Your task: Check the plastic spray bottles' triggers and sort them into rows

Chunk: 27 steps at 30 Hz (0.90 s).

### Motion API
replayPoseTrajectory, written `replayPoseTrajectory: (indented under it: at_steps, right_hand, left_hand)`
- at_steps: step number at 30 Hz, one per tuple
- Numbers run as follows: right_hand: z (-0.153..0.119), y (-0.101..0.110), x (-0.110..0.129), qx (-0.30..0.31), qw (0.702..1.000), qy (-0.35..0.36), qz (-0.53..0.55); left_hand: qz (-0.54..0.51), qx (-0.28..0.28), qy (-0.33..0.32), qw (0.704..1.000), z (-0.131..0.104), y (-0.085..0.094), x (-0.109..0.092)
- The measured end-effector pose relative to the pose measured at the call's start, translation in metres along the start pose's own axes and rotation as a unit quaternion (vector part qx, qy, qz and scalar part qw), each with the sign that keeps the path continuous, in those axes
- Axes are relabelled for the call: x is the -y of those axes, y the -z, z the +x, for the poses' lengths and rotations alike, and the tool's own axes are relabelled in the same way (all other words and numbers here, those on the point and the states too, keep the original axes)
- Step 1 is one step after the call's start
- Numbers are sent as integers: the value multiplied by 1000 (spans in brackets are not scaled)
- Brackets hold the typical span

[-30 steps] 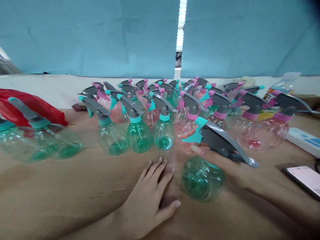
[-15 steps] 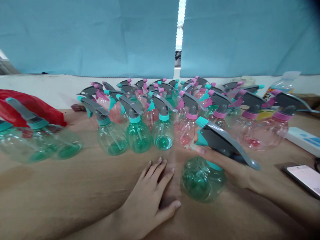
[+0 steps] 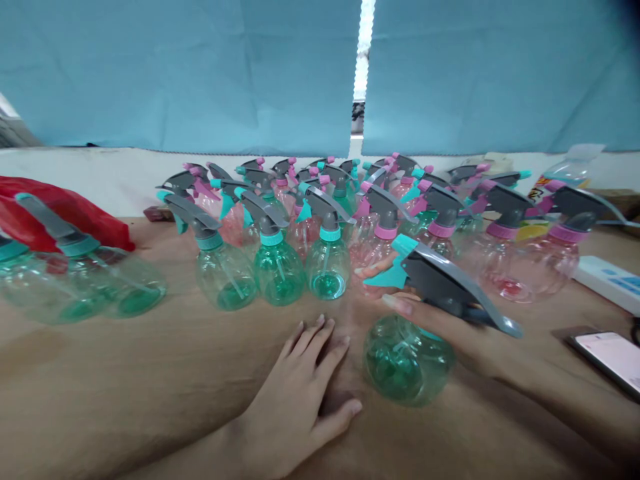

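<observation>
A green spray bottle (image 3: pixel 407 363) with a grey and teal trigger head is held at its neck by my right hand (image 3: pixel 440 327). The thumb lies across the near side below the head, while the other fingers are mostly hidden behind it. The bottle leans a little on the right half of the table. To its left, my left hand (image 3: pixel 303 390) rests palm down on the tabletop (image 3: pixel 165 373), fingers stretched out and holding nothing. Just beyond that hand stand green spray bottles, the closest being one with a teal collar (image 3: pixel 327 270).
Several pink spray bottles (image 3: pixel 543 260) and green ones crowd the back. At left are more green bottles (image 3: pixel 130 287) by a red plastic bag (image 3: pixel 80 213). A phone (image 3: pixel 610 360) and a white box (image 3: pixel 607 280) lie at right. A blue curtain (image 3: pixel 175 73) hangs behind.
The fingers of my right hand have shifted around the trigger; the thumb now sits lower and a fingertip shows behind the teal trigger. My left hand and the bottle have barely moved.
</observation>
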State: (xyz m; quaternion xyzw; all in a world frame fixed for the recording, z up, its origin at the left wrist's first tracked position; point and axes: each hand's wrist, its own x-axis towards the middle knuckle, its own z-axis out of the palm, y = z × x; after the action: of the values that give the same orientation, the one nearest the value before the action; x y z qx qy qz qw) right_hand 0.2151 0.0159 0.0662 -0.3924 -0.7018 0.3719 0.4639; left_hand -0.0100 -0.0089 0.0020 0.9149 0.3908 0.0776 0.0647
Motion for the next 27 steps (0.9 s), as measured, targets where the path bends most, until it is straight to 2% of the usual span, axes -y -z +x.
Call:
replayPoseTrajectory:
  at_steps: [3, 14, 21, 27]
  right_hand:
    - [0, -1, -2, 15, 999, -16, 38]
    - [1, -3, -2, 1, 998, -13, 55]
    - [0, -3, -4, -5, 999, -25, 32]
    - [1, -4, -5, -7, 999, -5, 35]
  left_hand:
    - [3, 5, -2, 1000, 1, 1, 0]
    - [7, -1, -9, 1000, -1, 0, 0]
    - [12, -1, -7, 1000, -1, 1, 0]
    - [18, -4, -8, 1000, -2, -1, 1]
